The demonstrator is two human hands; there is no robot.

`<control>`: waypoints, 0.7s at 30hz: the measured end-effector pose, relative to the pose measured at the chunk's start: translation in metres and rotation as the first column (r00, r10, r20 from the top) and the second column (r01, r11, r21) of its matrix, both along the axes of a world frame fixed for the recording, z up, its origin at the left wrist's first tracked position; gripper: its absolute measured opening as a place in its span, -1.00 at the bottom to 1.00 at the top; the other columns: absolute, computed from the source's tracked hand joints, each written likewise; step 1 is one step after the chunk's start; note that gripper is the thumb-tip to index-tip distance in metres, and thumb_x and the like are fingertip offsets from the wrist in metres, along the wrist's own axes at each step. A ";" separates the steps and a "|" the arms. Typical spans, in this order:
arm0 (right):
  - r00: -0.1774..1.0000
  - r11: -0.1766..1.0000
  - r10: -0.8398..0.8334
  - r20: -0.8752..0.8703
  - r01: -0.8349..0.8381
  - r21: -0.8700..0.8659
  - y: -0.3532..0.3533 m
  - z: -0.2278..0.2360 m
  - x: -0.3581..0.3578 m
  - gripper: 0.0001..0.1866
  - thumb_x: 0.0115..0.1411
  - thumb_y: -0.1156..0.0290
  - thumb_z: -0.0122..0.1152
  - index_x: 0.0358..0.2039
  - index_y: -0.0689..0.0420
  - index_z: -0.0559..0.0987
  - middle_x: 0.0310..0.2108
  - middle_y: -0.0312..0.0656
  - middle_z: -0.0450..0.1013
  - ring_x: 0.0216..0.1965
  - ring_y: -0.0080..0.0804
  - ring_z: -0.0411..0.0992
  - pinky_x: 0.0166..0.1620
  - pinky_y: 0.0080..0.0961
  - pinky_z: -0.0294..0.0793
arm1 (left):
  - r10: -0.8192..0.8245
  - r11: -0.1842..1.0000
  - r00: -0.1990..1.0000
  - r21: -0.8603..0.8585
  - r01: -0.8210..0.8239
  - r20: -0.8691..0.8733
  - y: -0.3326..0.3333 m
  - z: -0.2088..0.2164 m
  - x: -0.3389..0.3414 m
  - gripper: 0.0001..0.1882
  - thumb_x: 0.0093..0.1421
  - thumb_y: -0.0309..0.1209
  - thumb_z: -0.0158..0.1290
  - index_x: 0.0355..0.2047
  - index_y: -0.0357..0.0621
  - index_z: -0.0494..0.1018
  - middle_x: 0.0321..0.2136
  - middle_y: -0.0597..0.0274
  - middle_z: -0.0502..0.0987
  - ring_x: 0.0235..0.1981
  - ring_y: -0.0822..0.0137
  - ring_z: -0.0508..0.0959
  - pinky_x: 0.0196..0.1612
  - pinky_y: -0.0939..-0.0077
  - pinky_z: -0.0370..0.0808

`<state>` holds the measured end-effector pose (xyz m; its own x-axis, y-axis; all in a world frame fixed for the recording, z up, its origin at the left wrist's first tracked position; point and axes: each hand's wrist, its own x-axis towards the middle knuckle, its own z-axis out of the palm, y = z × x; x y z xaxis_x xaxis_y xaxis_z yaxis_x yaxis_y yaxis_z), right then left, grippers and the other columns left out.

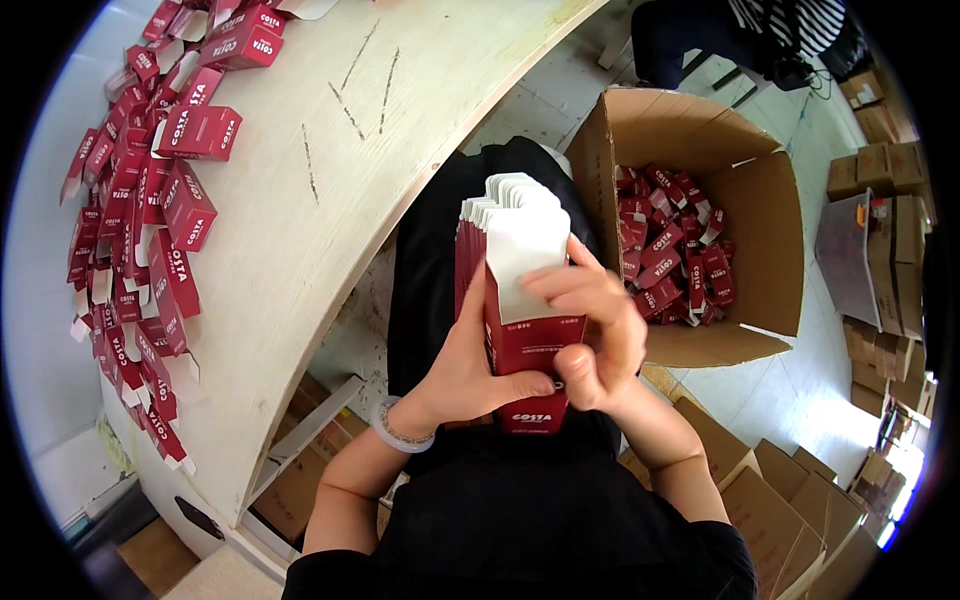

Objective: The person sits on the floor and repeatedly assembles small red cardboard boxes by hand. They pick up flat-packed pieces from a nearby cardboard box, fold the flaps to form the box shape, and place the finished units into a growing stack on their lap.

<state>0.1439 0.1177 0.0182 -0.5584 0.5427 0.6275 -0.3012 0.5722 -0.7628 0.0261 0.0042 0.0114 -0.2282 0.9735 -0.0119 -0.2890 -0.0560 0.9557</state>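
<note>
A stack of flat, folded red cartons with white end flaps [520, 345] stands over my lap, seen at the middle. My left hand [455, 372] is closed around its left side, thumb across the red front. At the stack's right side is my right hand [610, 335], its fingers apart and bent over the white flap of the front carton, partly smeared by motion. One of its fingers lies along the right edge, and its thumb is spread away near the red front. How firmly those fingers touch the flap cannot be seen.
Many formed red boxes [185, 205] lie heaped along the left of the pale table [330, 130]. A large open cardboard carton [765, 250] with red boxes inside stands at my right. Brown cartons [800, 500] sit at lower right; another person [690, 40] is at the top right.
</note>
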 end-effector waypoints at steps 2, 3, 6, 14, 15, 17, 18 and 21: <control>0.998 0.999 -0.039 0.058 0.037 0.040 -0.009 -0.002 0.001 -0.61 0.25 0.11 0.10 -0.23 0.26 0.45 -0.39 -0.08 0.52 -0.37 -0.20 0.51 0.19 0.01 0.18 | 0.044 0.997 0.997 0.068 -0.049 0.070 -0.001 0.008 0.004 0.01 0.16 -0.36 0.20 0.38 -0.20 -0.30 0.23 0.00 0.14 0.19 0.24 0.29 0.22 0.32 0.22; 0.994 0.997 -0.067 0.089 0.064 0.035 -0.010 -0.003 0.003 -0.60 0.25 0.11 0.10 -0.24 0.26 0.45 -0.41 -0.11 0.53 -0.38 -0.22 0.51 0.17 -0.01 0.19 | 0.025 0.998 1.000 0.058 -0.024 -0.006 -0.004 0.005 0.003 0.00 0.16 -0.35 0.21 0.38 -0.20 -0.27 0.19 0.00 0.21 0.15 0.26 0.33 0.19 0.36 0.25; 0.977 0.985 -0.147 0.151 0.131 0.113 -0.010 -0.004 0.006 -0.62 0.26 0.12 0.08 -0.25 0.26 0.45 -0.46 -0.16 0.52 -0.45 -0.24 0.49 0.11 -0.08 0.22 | -0.018 0.998 0.986 0.048 0.026 -0.167 -0.009 -0.001 -0.001 -0.22 0.22 -0.35 0.15 0.32 -0.22 -0.03 -0.01 0.06 0.44 -0.02 0.35 0.46 0.07 0.51 0.35; 0.949 0.455 0.311 0.046 -0.106 -0.884 0.020 0.027 -0.001 -0.21 0.41 -0.11 -0.43 -0.21 0.42 0.57 -0.05 0.10 0.48 -0.02 -0.19 0.45 0.14 -0.30 0.34 | -0.066 0.994 0.832 0.032 0.100 -0.551 -0.008 0.004 -0.017 -0.52 0.10 -0.27 0.25 -0.08 -0.25 0.34 -0.23 0.10 0.48 -0.24 0.15 0.53 -0.14 0.44 0.47; 0.921 0.489 0.389 0.019 -0.189 -0.852 0.015 0.018 0.001 -0.28 0.41 -0.05 -0.30 -0.18 0.44 0.57 -0.03 0.13 0.47 0.02 -0.19 0.44 0.15 -0.30 0.34 | 0.000 0.996 0.805 0.071 0.052 -0.593 -0.005 0.006 -0.018 -0.50 0.09 -0.27 0.26 -0.07 -0.25 0.32 -0.21 0.10 0.47 -0.24 0.17 0.54 -0.14 0.44 0.48; 0.902 0.626 0.429 0.049 -0.258 -0.736 0.010 0.014 0.006 -0.55 0.39 0.17 -0.05 -0.10 0.35 0.58 -0.01 0.00 0.48 -0.03 -0.30 0.47 0.11 -0.40 0.36 | 0.135 0.988 0.735 0.150 -0.046 -0.664 -0.003 0.008 -0.019 -0.45 0.08 -0.26 0.28 -0.05 -0.25 0.29 -0.18 0.09 0.46 -0.22 0.20 0.55 -0.14 0.43 0.49; 0.900 0.695 0.427 0.087 -0.265 -0.668 0.012 0.018 0.007 -0.68 0.30 0.33 0.12 -0.08 0.31 0.58 0.01 0.01 0.47 -0.02 -0.32 0.47 0.08 -0.41 0.38 | 0.165 0.986 0.854 0.093 -0.137 -0.494 -0.011 -0.005 -0.013 -0.32 0.05 -0.26 0.32 0.02 -0.26 0.17 -0.13 0.02 0.42 -0.17 0.22 0.55 -0.14 0.40 0.50; 0.908 0.763 0.378 0.183 -0.193 -0.616 0.011 0.021 0.009 -0.71 0.24 0.43 0.18 -0.06 0.29 0.58 0.01 0.02 0.47 -0.03 -0.33 0.47 0.04 -0.44 0.42 | 0.174 0.976 0.886 0.192 -0.099 -0.429 -0.010 -0.016 -0.012 -0.30 0.03 -0.28 0.33 -0.07 -0.21 0.04 -0.21 0.01 0.38 -0.25 0.30 0.50 -0.22 0.47 0.49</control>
<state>0.1530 0.1285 0.0388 -0.8454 0.5323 0.0440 -0.1001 -0.0769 -0.9920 0.0137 -0.0057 -0.0051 -0.3044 0.9122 0.2742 0.1815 -0.2270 0.9568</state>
